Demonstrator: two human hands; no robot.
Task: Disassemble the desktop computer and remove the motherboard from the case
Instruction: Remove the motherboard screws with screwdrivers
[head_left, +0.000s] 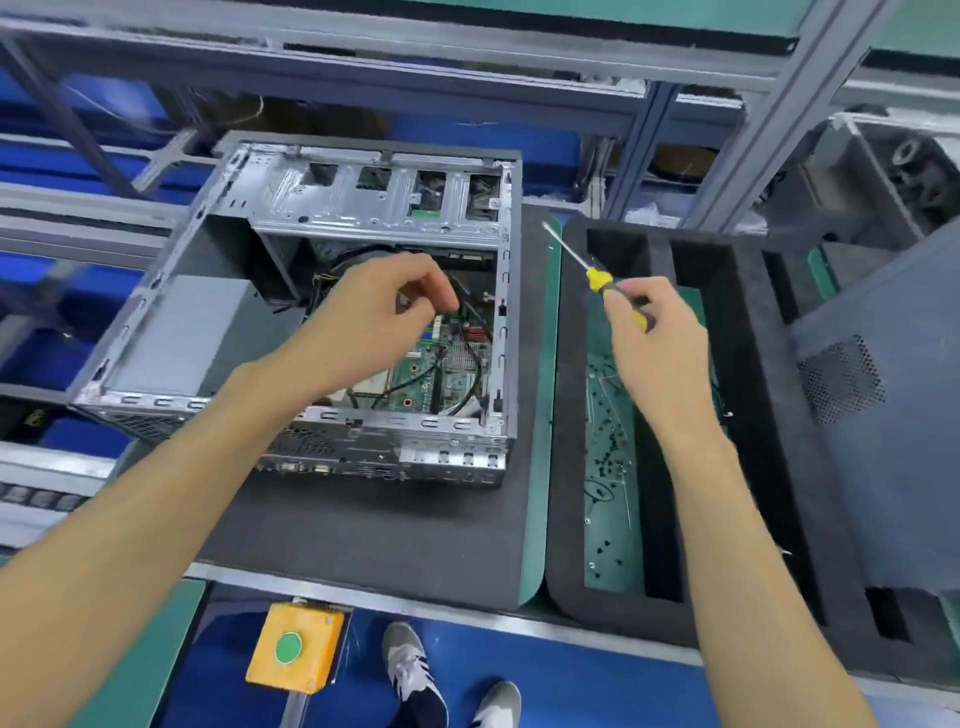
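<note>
Head view, steeply downward, close above workbench (363, 545)

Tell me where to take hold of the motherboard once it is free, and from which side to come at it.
Grip the motherboard by its bare near-right edge, coming straight down through the open top of the case. It lies flat on the case floor, walled on all sides, so only the top gives access. Black cables cross it where the left hand is working, so clear those first. This is a judgement.

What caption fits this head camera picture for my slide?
Left hand reaches into open grey metal computer case; right hand holds yellow-handled screwdriver beside it.
</note>
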